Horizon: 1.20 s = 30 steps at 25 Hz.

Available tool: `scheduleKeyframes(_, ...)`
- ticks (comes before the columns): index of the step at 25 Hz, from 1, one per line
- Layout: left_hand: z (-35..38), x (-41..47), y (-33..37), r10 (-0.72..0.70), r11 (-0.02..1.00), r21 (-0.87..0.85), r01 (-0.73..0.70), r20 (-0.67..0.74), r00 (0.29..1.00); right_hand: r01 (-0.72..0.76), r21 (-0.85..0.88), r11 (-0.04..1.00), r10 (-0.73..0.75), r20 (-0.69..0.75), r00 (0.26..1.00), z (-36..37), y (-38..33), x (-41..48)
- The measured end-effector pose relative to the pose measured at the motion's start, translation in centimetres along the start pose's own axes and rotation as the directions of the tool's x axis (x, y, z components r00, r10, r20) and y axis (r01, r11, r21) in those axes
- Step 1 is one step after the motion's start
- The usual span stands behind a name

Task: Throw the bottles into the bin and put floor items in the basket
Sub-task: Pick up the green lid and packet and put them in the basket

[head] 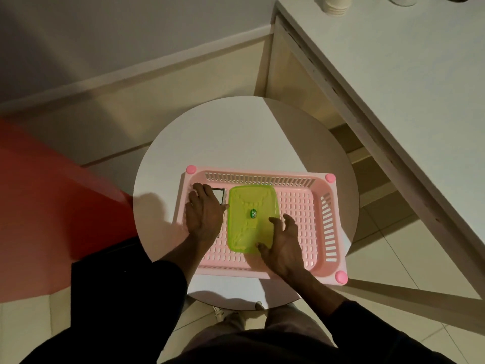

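Inside pink basket [262, 172] on tabletop [223, 132]: left hand [203, 214] flat on small card [220, 193], right hand [284, 248] spread, touching green lid [246, 200].

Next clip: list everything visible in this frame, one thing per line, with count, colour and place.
basket: one, pink, slotted, on the round table
round table: one, white, middle of view
green container: one, translucent green, lying in the basket's middle
flat item: one, dark with a pale border, basket's left end, partly under the left hand
paper cups: one stack, white, on the counter at the top edge
counter: one, white, right side
red object: one, left of the table; cannot tell what it is
left hand: fingers straight, resting on the flat item
right hand: fingers spread, over the green container's near right corner
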State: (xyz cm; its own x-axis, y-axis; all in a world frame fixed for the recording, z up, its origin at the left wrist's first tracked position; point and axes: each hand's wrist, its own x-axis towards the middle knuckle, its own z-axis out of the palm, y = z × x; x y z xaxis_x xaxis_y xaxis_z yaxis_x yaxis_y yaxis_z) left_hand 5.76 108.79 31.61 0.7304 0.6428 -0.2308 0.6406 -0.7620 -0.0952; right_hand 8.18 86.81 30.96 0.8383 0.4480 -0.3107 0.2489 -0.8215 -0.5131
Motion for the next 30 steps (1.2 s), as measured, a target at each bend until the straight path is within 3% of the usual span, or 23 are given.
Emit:
scheduleKeyframes(4,1.5,-0.9,-1.1,0.205,0.978,0.039,-0.203,-0.029,0.978,0.175,-0.194,0.965,-0.145,0.158,0.977,0.9,0.6,-0.7)
scheduleKeyframes(7,2.6,-1.4,-2.2,0.299,0.948,0.115,-0.298,0.011,0.954,0.226,-0.272,0.936,-0.158,0.251,0.955,1.6,0.6,-0.6)
scheduleKeyframes(15,2.5,-1.3,-3.2,0.315,0.934,0.157,-0.321,0.059,0.947,0.236,-0.338,0.911,-0.140,0.284,0.949,2.4,-0.5,0.1)
scheduleKeyframes(23,1.7,-1.8,-4.1,0.345,0.901,0.260,-0.347,0.057,0.937,0.378,-0.397,0.836,-0.250,0.337,0.908,3.1,-1.0,1.0)
scheduleKeyframes(30,1.7,-2.2,-4.6,0.352,0.905,0.237,-0.354,0.053,0.934,0.342,-0.335,0.878,-0.232,0.327,0.916,2.9,-0.7,0.8)
